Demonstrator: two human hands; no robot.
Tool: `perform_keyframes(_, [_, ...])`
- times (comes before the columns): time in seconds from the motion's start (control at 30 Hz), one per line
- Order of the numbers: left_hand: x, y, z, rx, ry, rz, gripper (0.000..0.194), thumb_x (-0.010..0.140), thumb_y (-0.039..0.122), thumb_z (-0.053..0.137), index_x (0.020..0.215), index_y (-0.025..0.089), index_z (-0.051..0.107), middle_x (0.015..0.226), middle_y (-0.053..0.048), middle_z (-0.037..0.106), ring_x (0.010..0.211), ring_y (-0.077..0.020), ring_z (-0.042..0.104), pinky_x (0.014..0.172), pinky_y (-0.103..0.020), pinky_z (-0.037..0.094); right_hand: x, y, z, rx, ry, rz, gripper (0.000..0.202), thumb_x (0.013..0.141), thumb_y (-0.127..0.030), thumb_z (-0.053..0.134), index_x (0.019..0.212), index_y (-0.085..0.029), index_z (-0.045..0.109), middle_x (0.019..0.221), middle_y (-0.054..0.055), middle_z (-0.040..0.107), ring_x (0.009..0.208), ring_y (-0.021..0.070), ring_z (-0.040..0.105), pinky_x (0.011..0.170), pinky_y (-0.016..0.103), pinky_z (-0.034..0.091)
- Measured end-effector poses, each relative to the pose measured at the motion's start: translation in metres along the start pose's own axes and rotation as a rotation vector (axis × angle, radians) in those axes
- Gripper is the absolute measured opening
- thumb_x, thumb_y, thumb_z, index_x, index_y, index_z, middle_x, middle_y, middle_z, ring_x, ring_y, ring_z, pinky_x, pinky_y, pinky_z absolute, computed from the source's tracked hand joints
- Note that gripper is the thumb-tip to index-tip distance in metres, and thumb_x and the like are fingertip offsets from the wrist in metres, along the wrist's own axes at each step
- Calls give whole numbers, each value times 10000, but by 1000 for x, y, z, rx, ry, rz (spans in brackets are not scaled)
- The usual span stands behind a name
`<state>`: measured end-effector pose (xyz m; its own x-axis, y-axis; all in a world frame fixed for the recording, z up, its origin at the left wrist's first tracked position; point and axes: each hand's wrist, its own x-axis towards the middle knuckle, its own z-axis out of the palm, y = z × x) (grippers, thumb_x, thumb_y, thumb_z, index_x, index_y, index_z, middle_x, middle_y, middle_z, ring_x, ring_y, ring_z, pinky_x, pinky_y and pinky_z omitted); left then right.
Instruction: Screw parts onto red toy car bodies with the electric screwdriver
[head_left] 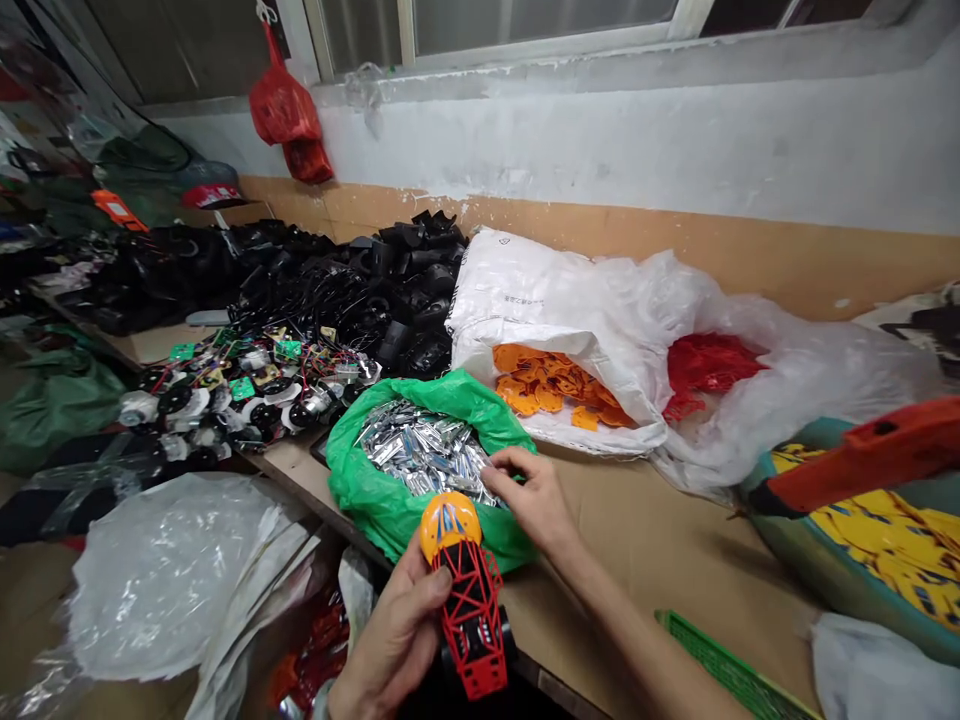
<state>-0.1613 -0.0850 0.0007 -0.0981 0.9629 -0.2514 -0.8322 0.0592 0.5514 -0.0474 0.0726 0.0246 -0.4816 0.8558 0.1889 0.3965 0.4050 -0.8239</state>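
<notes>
Low in the middle, my left hand (409, 620) is wrapped round a toy vehicle (469, 610) with a yellow-orange front, a red lattice frame and black wheels. Just above it, my right hand (529, 495) reaches over the near right rim of a green plastic bag (341, 455). Its thumb and fingers are bent close together at the silvery metal pieces (427, 445) that fill the bag. Whether a piece is between those fingertips is too small to tell.
Behind lie a white sack (517, 285) of orange parts and a clear bag with red parts (709, 370). Black parts (420, 270) and wired motors (255, 390) are piled left. At right are a tub of yellow parts (892, 540), an orange-red tool (877, 455) and a green basket (720, 665).
</notes>
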Motion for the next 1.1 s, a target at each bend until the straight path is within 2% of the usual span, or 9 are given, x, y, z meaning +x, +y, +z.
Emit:
perform_keyframes(0.13, [8,-8,-1,-93,53,-6,523,724,197,846,1214,203,664,1047,-53,772,906,-188,725,848,-285,573,-50,-18,-26,282,80,35,161,845,-295,666,783,-170,746,708,12,591,604,137,551,535,236,439])
perform_keyframes(0.3, [14,-21,1,-138,67,-55,349,715,208,855,1033,193,712,985,-25,793,838,-173,740,866,-293,589,-87,-15,-28,468,108,110,204,865,-319,667,940,-191,806,772,29,586,565,117,554,481,225,447])
perform_keyframes(0.57, [16,-30,15,-91,61,-80,296,723,206,848,990,184,721,978,-25,804,829,-178,752,930,-320,582,-101,-3,-35,460,138,60,261,912,-228,586,1069,-219,795,819,39,615,637,126,603,598,244,504])
perform_keyframes(0.77, [18,-35,20,-57,79,-88,345,696,220,865,1007,188,719,1040,-40,797,931,-215,746,969,-354,566,-107,2,-40,422,153,74,292,910,-203,567,1106,-206,783,852,48,631,686,139,615,618,244,507])
perform_keyframes(0.9, [21,-40,18,-41,110,-97,361,711,215,851,1043,195,710,1082,-47,786,958,-213,737,954,-347,566,-111,4,-43,330,189,69,308,915,-183,551,1132,-184,770,827,45,619,717,149,607,634,245,502])
perform_keyframes(1.1, [22,-43,25,-5,46,-57,369,740,223,827,1087,206,703,1075,-49,778,961,-215,724,937,-350,564,-118,-6,-51,98,180,-28,329,938,-111,495,1138,-194,742,800,26,579,727,148,596,667,246,490])
